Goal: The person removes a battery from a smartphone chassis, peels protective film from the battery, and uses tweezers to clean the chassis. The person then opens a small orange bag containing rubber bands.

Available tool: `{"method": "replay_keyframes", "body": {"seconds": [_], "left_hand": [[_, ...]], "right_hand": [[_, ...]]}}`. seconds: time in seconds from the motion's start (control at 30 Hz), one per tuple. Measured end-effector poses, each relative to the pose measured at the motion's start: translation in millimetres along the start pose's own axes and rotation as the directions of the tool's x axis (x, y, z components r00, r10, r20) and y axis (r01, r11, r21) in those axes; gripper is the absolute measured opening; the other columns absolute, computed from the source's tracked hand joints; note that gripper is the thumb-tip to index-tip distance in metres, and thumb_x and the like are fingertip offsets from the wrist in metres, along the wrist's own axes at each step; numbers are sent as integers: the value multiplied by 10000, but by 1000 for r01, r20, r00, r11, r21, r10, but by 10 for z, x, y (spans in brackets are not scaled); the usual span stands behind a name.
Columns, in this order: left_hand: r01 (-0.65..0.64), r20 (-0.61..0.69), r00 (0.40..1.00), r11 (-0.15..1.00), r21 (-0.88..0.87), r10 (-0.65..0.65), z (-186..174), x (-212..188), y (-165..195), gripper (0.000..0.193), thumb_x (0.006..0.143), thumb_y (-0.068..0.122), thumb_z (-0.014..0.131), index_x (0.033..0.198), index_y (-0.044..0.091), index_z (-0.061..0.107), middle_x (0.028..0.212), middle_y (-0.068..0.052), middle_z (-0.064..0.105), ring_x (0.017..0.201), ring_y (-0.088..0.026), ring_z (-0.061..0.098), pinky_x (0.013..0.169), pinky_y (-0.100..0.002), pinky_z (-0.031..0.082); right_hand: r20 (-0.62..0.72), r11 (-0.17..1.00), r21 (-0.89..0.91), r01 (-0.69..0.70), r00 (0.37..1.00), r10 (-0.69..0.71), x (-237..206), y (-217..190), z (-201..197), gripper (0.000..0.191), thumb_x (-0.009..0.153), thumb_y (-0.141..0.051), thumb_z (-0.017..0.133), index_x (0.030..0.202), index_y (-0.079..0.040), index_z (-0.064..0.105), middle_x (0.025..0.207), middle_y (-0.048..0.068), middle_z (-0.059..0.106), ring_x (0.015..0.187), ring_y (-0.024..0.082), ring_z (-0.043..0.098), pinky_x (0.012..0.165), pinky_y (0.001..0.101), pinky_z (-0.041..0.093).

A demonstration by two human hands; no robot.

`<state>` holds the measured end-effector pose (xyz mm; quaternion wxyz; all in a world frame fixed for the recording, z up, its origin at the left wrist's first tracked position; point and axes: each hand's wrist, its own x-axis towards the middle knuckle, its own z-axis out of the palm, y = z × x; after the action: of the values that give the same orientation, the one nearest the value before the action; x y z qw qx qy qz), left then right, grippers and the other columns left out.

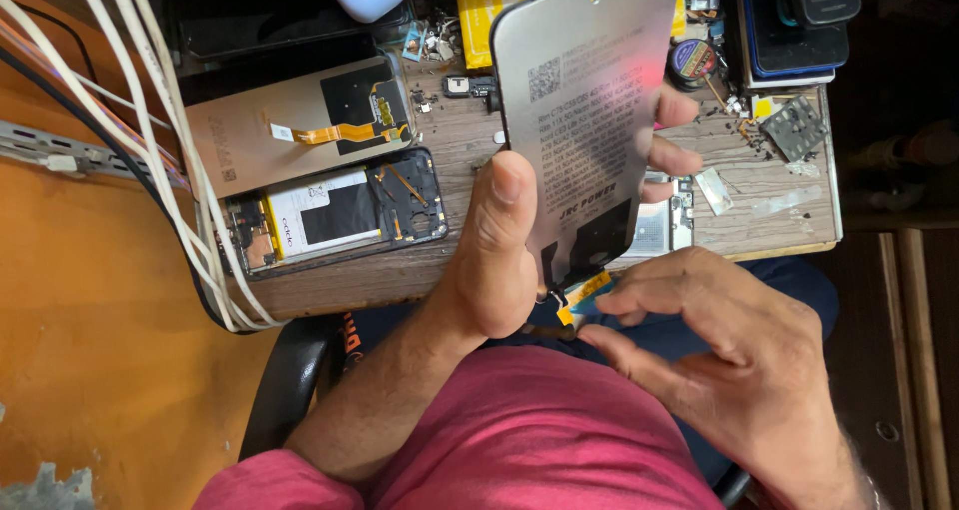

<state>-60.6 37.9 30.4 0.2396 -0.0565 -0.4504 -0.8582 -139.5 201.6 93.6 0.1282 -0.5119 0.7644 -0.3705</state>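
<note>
Head view: we are at the flex cable of a replacement phone screen.

Our left hand [509, 240] grips the grey screen panel [584, 120] upright above the wooden bench [759, 185], thumb pressed on its back; our right hand [744, 355] pinches the orange flex cable [582, 295] at its lower edge. We judge the next move needs a gentle pull. The open phone body [335, 215] lies on the bench, its battery inside.

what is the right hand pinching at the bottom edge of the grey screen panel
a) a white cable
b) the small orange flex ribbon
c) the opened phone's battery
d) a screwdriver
b: the right hand's fingertips meet at the orange flex ribbon that hangs from the screen panel, which the left hand holds up.
</note>
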Motion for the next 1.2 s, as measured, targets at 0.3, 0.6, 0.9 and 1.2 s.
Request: {"method": "replay_keyframes", "body": {"seconds": [0.3, 0.6, 0.9, 1.2], "left_hand": [[6, 13, 1000, 1000, -17, -6, -25, 2, -19, 1019, 1013, 830, 419, 1527, -50, 406, 1437, -186, 491, 1240, -253, 569, 1055, -387, 500], [5, 16, 1000, 999, -32, -4, -64, -19, -54, 997, 1035, 825, 389, 1548, -30, 392, 1438, -173, 478, 1237, -245, 569, 1046, -376, 495], [-52, -22, 998, 999, -14, 51, -81, -37, -78, 907, 1087, 766, 375, 1527, -27, 405, 1424, -190, 492, 1220, -254, 579, 1026, -386, 517], [-74, -40, 996, 997, 8, 74, -88, -33, -39, 961, 1060, 791, 383, 1514, -55, 407, 1396, -207, 505, 1195, -280, 599, 977, -390, 536]], "right_hand": [[-70, 999, -46, -17, 997, 14, 11, -55, 0, 388, 683, -121, 917, 974, -26, 679, 993, 68, 732, 899, 132, 736, 713, 247, 590], [-152, 986, -163, 45, 986, -70, 20, -83, -18, 518, 626, -213, 939, 976, 28, 642, 955, 117, 697, 873, 181, 704, 767, 289, 593], [-213, 974, -228, 3, 976, -53, -29, -93, -17, 601, 573, -285, 959, 981, 38, 659, 940, 124, 689, 827, 186, 682, 753, 301, 583], [-339, 970, -240, -26, 939, -58, -254, 281, -134, 273, 935, -50, 844, 1065, 20, 615, 1092, 99, 713, 975, 134, 679, 878, 234, 551]]}}
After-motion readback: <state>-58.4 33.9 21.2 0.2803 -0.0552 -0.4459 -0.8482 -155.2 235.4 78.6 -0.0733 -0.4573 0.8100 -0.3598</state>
